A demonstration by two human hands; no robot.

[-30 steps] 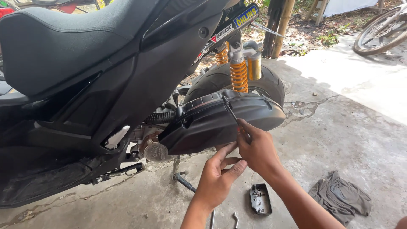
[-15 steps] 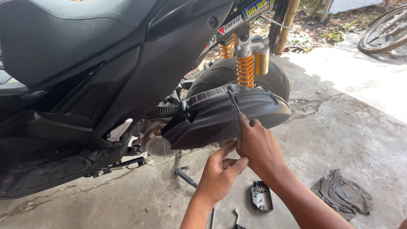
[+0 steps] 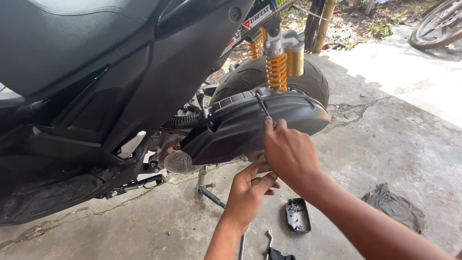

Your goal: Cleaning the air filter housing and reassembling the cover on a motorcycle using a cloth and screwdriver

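A: Surface and setting?
B: Cracked grey concrete floor, outdoors; a grey rag lies at the right, a small black part near.

A: Change from the earlier frame?
B: The view sits closer; both hands remain at the black engine cover.

A: Hands?
B: Right hand fingers are closed on a thin screwdriver at the cover's top edge. Left hand is spread wide under the cover's lower edge.

A: Labels?
B: A white-and-red sticker sits far, above the yellow shock spring.
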